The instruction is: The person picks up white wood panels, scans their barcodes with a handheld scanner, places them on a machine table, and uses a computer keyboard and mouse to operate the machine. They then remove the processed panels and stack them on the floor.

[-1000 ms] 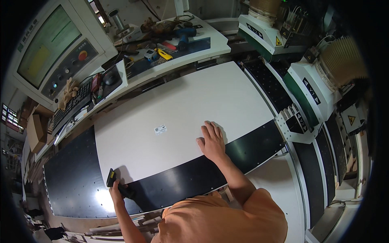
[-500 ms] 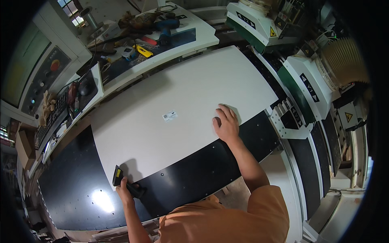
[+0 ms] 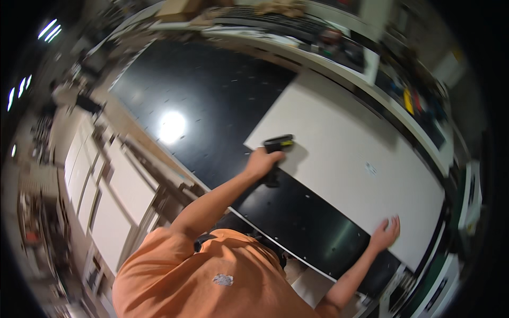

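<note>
My left hand (image 3: 260, 163) is wrapped round the grip of a black and yellow handheld barcode scanner (image 3: 279, 142). The scanner is over the corner of a large white panel (image 3: 339, 143), beside the black table surface. A small printed label (image 3: 370, 168) is stuck on the panel, to the right of the scanner. Near the panel's right front part is my right hand (image 3: 385, 233), fingers loosely bent and apart, holding nothing. Whether it touches the panel I cannot tell.
The black perforated table (image 3: 212, 100) carries the panel. More white panels (image 3: 122, 185) lie stacked at the left. A keyboard (image 3: 260, 20) and a ledge with tools (image 3: 408, 100) run along the far side. White machine parts (image 3: 445, 286) stand at the lower right.
My view has swung left, bringing the stacked panels into sight. My right hand's fingers, spread on the panel before, are now more bent. The scanner stays in my left hand.
</note>
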Tool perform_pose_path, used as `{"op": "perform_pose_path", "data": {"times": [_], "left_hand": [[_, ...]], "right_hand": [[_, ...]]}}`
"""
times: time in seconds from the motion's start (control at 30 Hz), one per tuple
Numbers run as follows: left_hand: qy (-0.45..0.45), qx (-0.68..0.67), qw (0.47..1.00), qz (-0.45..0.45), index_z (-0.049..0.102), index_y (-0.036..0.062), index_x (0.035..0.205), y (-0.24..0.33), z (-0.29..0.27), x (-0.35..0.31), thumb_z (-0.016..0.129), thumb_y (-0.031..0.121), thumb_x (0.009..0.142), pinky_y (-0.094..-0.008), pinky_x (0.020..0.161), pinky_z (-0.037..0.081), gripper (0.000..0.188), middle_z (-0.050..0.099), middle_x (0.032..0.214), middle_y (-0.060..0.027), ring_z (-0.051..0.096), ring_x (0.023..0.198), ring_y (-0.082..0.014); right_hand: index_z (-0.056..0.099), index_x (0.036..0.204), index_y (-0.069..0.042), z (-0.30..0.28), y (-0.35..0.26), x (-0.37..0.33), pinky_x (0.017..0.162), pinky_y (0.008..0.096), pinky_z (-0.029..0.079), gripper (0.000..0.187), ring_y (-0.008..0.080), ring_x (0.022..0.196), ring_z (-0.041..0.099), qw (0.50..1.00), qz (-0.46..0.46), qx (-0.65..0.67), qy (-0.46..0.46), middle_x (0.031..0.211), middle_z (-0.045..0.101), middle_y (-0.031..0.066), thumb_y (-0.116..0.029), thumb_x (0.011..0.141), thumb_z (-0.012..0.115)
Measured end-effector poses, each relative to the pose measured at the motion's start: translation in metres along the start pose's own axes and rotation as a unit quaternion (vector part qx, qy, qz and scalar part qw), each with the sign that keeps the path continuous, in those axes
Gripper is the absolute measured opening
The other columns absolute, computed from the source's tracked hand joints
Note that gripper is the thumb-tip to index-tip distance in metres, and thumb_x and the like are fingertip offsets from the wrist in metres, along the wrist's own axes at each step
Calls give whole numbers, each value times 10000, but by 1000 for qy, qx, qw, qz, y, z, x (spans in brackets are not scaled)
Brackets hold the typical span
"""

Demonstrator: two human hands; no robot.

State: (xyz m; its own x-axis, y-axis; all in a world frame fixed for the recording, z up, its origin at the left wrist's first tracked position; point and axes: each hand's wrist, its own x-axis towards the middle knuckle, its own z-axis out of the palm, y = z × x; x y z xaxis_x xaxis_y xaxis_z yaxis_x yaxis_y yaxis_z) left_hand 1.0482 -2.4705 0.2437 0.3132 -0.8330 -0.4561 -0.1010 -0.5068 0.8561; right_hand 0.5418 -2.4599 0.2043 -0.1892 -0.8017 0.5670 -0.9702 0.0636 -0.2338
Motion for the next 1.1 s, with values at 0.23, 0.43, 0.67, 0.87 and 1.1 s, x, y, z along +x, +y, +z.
{"op": "perform_pose_path", "data": {"times": [0.23,0.43,0.67,0.87,1.1], "left_hand": [[-68,-206,968,131,696,-50,866,-15,-8,-22,723,187,811,-294,634,535,246,684,743,-79,670,629,-148],[-70,-98,984,130,717,-33,796,-86,-55,-100,754,306,760,-354,710,520,343,700,737,-140,685,746,-238],[21,-133,991,-21,672,-24,914,-239,-185,-258,766,286,758,-351,731,498,360,658,804,-110,611,784,-197],[296,-298,907,-19,661,12,895,-362,-296,-382,755,247,790,-340,693,481,274,624,786,-34,571,744,-145],[453,-366,813,-22,648,-18,1103,-422,-352,-501,729,143,843,-322,809,536,316,711,913,-80,676,865,-167]], "right_hand": [[681,1150,33,7,19,5,960,415,491,309,332,1100,635,1000,-22,-18,0,1207,671,153,-193,970,570],[638,1226,18,25,-51,-30,1017,445,452,392,342,1177,591,990,52,-125,-29,1286,628,160,-278,989,540],[623,1200,62,21,-304,-119,1059,461,408,402,389,1248,515,970,-223,59,-74,1350,554,231,-259,960,616],[611,1208,53,-43,-513,-267,1064,466,385,369,373,1261,474,856,-350,297,-238,1358,550,186,-184,926,637],[615,1211,56,-101,-716,-407,921,323,517,353,214,1047,675,539,-264,462,-653,1156,692,148,-200,968,621]]}}
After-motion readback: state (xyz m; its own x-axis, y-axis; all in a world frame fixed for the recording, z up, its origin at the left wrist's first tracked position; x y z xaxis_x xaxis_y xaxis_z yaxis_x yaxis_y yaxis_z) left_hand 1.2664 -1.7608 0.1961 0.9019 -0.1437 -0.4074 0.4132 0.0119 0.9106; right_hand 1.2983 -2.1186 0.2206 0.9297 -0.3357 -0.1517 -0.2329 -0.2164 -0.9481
